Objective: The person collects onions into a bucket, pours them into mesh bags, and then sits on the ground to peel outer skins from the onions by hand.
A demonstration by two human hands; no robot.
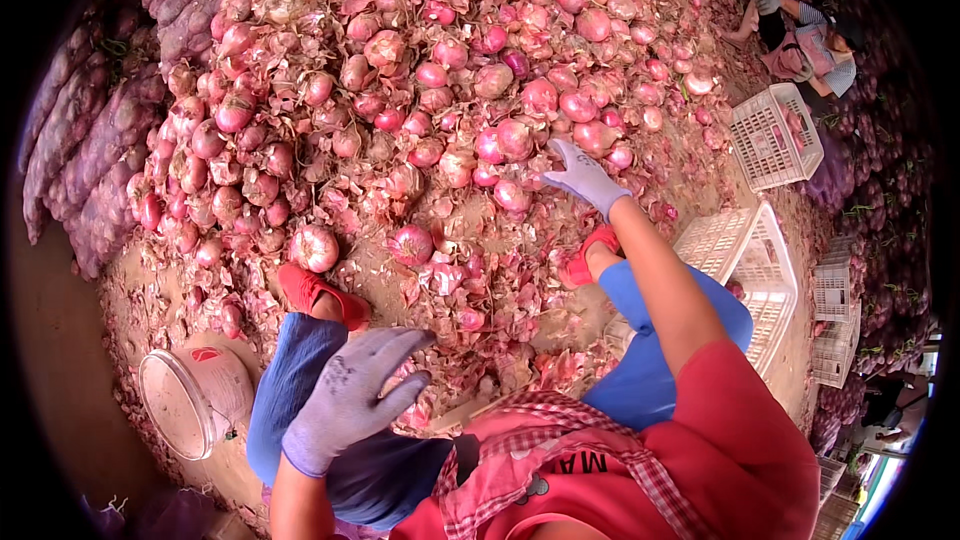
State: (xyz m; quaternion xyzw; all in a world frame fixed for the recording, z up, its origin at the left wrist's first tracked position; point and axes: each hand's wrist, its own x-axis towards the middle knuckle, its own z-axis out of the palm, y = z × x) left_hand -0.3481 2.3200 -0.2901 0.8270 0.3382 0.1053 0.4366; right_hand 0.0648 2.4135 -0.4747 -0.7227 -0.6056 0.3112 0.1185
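Red onions point(515, 139) with loose papery skins lie heaped across the ground in front of me. My right hand point(586, 178), in a pale lavender glove, reaches out over the near part of the heap. Its fingers are apart around nothing, close to a few onions; whether a fingertip touches one I cannot tell. My left hand point(358, 392), gloved alike with dark marks on the back, is held above my left thigh. Its fingers stretch out with the thumb apart, and nothing shows in it. A larger onion point(314, 248) sits beside my left red shoe point(322, 296).
At my left stands a white bucket point(220, 380), tilted in view. A white plastic crate point(765, 285) is close by my right knee; another crate point(775, 137) stands farther off. Filled purple mesh sacks point(105, 130) line the left. A person point(808, 48) sits at the far right.
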